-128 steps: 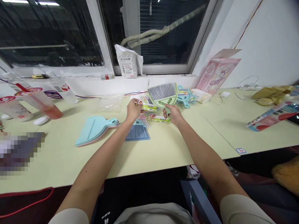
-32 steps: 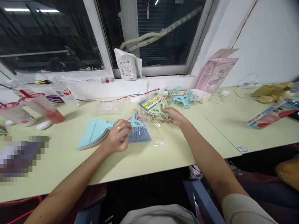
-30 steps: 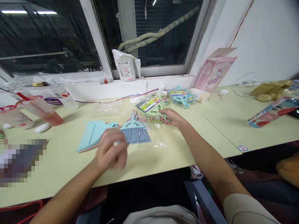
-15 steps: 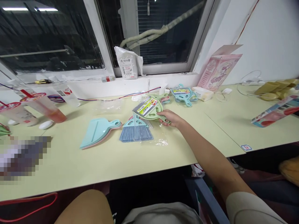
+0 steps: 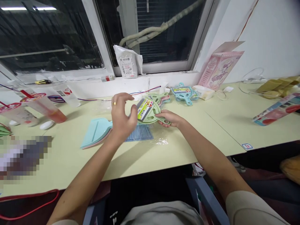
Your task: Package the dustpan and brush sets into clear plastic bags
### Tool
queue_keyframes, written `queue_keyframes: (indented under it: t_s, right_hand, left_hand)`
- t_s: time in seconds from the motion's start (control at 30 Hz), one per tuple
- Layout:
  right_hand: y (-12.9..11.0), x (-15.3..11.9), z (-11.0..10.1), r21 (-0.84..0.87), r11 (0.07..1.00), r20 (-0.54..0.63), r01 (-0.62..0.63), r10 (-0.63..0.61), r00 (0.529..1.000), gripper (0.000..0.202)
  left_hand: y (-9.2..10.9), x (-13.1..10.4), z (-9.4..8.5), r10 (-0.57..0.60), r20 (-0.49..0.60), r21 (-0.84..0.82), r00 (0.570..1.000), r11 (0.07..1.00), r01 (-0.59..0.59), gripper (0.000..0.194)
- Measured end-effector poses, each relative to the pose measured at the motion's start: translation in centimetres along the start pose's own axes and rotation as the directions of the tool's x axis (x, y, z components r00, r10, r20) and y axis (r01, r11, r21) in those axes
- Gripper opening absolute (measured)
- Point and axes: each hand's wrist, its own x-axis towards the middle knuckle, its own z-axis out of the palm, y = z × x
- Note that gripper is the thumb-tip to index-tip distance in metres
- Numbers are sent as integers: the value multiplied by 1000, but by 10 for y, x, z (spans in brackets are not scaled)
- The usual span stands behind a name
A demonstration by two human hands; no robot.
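Note:
My right hand (image 5: 170, 118) grips the handle of a green dustpan and brush set (image 5: 150, 113), which carries a yellow-edged label. Raised just to the left of the set is my left hand (image 5: 123, 117), thumb and fingers curved apart with nothing between them. Beneath them a blue brush (image 5: 140, 133) lies on the table, its upper part covered by my left hand and the green set. A light blue dustpan (image 5: 97, 129) rests on a pink one; my left wrist covers their handles.
More blue wrapped sets (image 5: 184, 93) lie towards the window. Drink cups (image 5: 47, 107) stand at the left. A pink box (image 5: 219, 67) stands at the back right. Crumpled clear film (image 5: 161, 140) lies beside the blue brush, and a white packet (image 5: 127, 64) leans on the sill.
My left hand has come into view from below and is now beside the green set. My right hand keeps its grip; the set has shifted and turned slightly.

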Motion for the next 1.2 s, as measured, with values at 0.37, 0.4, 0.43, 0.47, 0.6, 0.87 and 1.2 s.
queue_keyframes:
  t_s: [0.37,0.4,0.43,0.47,0.6,0.87,1.2]
  right_hand:
    - [-1,-5,5,-50,998,199,-31,40,979,24]
    - [-1,-5,5,-52,998,209,-42,52,977,24]
    - [-1,-6,5,-51,997,215,-50,60,975,24]
    - [-2,-6,6,-47,997,219,-53,62,974,24]
    - [-3,-4,6,38,998,218,-51,42,975,27]
    - [-6,3,-15,-245,953,-279,-177,105,955,50]
    - [0,-2,-18,-712,648,-176,-269,206,963,50]
  left_hand:
    - [-78,33,31,-430,696,-577,575,141,804,27]
    - [-80,30,29,-402,718,-575,568,118,810,22]
    - [-82,28,28,-391,725,-576,568,108,810,19]
    - [-85,27,27,-391,723,-580,570,106,808,16]
    - [-91,23,25,-401,720,-586,566,84,806,13]
    - [-95,25,26,-579,579,-680,574,46,732,12]
    - [-105,21,39,-640,483,-756,598,39,653,18]
